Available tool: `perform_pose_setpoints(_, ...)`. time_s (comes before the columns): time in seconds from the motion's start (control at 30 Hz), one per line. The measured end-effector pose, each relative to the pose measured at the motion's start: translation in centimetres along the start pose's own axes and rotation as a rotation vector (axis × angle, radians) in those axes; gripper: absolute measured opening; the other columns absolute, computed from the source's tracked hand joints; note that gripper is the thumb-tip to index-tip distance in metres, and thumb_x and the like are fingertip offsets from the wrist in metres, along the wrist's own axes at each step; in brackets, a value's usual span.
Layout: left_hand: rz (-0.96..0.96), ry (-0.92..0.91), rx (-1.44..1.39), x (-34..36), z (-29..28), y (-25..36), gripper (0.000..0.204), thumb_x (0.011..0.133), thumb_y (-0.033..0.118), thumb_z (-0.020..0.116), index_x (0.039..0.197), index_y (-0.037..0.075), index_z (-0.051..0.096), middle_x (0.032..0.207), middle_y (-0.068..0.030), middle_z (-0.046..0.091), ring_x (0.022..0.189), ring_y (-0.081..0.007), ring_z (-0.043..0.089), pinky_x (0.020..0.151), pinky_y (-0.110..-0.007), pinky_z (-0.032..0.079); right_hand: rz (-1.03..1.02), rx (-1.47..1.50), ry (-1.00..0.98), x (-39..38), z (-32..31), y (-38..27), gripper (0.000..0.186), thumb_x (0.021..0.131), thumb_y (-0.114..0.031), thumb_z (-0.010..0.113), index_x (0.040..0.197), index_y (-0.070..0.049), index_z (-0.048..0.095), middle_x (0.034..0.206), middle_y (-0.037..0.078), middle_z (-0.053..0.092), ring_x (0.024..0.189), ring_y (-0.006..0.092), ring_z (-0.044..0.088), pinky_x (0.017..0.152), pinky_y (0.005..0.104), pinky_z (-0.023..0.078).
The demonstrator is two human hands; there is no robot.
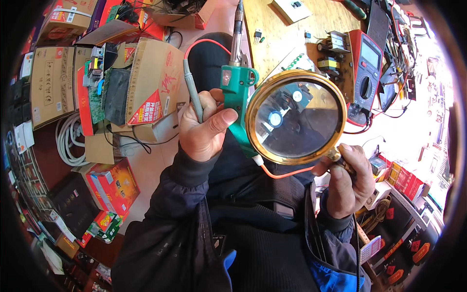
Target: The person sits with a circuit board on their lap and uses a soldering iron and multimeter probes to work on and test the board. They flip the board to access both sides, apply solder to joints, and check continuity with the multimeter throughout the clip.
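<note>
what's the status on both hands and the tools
Left hand shut on green soldering tool and grey probe. Right hand shut on magnifying glass handle. Lens covers the circuit board on the bench.

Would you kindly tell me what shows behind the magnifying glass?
Through the magnifying glass a dark circuit board with a round capacitor shows; the rest of that board is covered by its rim.

Glossy brass-coloured metal rim on magnifying glass [295, 117], clear shiny lens; smooth green plastic body on soldering gun [237, 100] with bare metal barrel, grey plastic probe [192, 95] on red rubbery lead. Matt brown wood grain on workbench [282, 34], red glossy plastic casing on multimeter [366, 73], rough matt cardboard on boxes [155, 80]. Dark matt cloth sleeves, knit cuffs at left hand [202, 129] and right hand [345, 182].
</note>
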State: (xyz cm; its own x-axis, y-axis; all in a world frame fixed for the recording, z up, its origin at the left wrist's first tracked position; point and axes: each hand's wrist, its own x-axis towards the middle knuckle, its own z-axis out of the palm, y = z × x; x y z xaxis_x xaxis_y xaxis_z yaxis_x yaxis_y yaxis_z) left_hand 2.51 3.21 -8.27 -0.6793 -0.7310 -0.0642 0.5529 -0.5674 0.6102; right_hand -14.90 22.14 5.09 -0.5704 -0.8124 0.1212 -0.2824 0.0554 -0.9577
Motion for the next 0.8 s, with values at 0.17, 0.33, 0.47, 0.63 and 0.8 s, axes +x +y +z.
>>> perform_pose_setpoints(0.17, -0.014, -0.013, 0.081, -0.3, 0.1, 0.3, 0.019, 0.092, 0.015, 0.073, 0.093, 0.005, 0.057, 0.117, -0.0215, 0.066, 0.096, -0.0280, 0.071, 0.094, -0.039, 0.054, 0.006, 0.110, 0.073, -0.5, 0.1, -0.8, 0.030, 0.090, 0.003, 0.062, 0.119, 0.009, 0.064, 0.095, 0.022, 0.068, 0.075, 0.0239, 0.071, 0.071, 0.0278, 0.055)
perform_pose_setpoints(0.33, -0.023, 0.045, 0.163, -0.3, 0.7, 0.5, 0.022, 0.093, 0.015, 0.068, 0.107, 0.000, 0.060, 0.112, -0.0186, 0.069, 0.097, -0.0271, 0.071, 0.095, -0.041, 0.053, -0.077, -0.083, -0.018, -0.3, -0.4, -0.8, 0.037, 0.095, -0.005, 0.055, 0.131, 0.003, 0.059, 0.088, 0.019, 0.067, 0.068, 0.0195, 0.064, 0.067, 0.0284, 0.049)
perform_pose_setpoints(0.47, -0.102, 0.132, 0.091, -0.3, 1.8, 1.0, 0.033, 0.086, 0.000, 0.076, 0.079, 0.009, 0.046, 0.112, -0.0134, 0.065, 0.094, -0.0177, 0.061, 0.094, -0.033, 0.045, -0.054, -0.039, 0.004, -0.5, -0.2, -1.0, 0.038, 0.094, -0.003, 0.054, 0.131, 0.003, 0.059, 0.091, 0.020, 0.067, 0.069, 0.0198, 0.064, 0.067, 0.0286, 0.050)
perform_pose_setpoints(0.63, -0.126, 0.160, 0.080, -0.5, 2.2, 1.1, 0.038, 0.085, -0.006, 0.076, 0.073, 0.010, 0.044, 0.114, -0.0143, 0.065, 0.094, -0.0167, 0.060, 0.093, -0.032, 0.043, -0.019, 0.011, 0.031, -0.3, -0.2, -1.3, 0.034, 0.091, 0.003, 0.060, 0.124, 0.007, 0.063, 0.095, 0.021, 0.067, 0.074, 0.0227, 0.070, 0.069, 0.0277, 0.054)
perform_pose_setpoints(0.8, 0.000, 0.021, 0.012, 0.1, 1.3, 0.5, 0.019, 0.092, 0.006, 0.067, 0.108, -0.002, 0.060, 0.111, -0.0191, 0.069, 0.093, -0.0287, 0.073, 0.090, -0.041, 0.059, 0.039, 0.088, 0.066, -0.2, 0.0, -1.4, 0.031, 0.089, 0.006, 0.061, 0.120, 0.009, 0.065, 0.097, 0.021, 0.067, 0.077, 0.0234, 0.072, 0.071, 0.0271, 0.055)
